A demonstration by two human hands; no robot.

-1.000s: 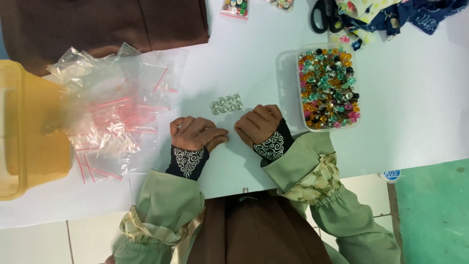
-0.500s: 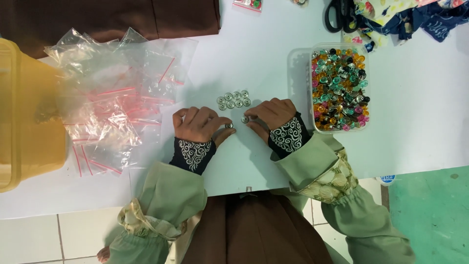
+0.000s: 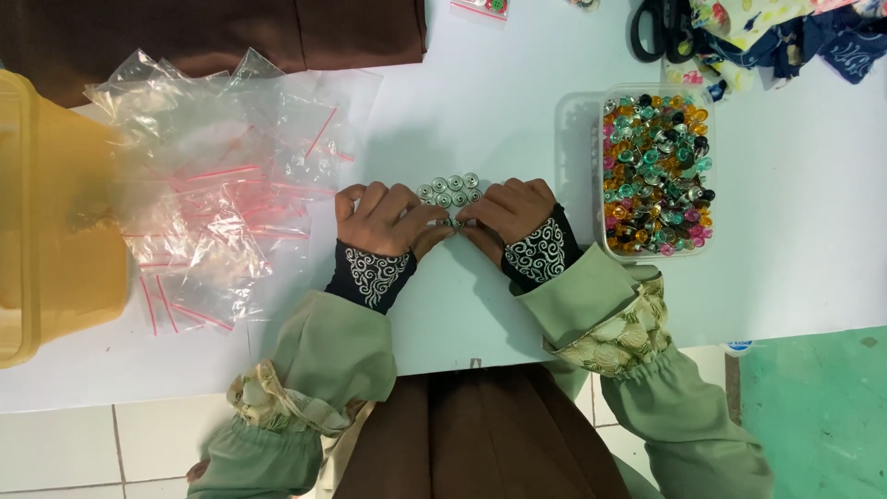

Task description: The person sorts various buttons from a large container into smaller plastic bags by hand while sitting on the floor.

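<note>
**Hands pinch a button beside the silver cluster**

Left hand (image 3: 383, 220) and right hand (image 3: 511, 211) meet fingertip to fingertip, both closed on one small round silver metal button (image 3: 453, 222) on the white table (image 3: 499, 111). Just above it lies a short row of matching silver buttons (image 3: 450, 188), its long axis running left-right, faces up.

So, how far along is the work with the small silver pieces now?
Done: a small group of silver pieces lies gathered on the white table. In hand: the left hand and right hand meet over one more piece. Left: the clear box of coloured pieces is full, and the heap of small plastic bags looks unfilled.
</note>
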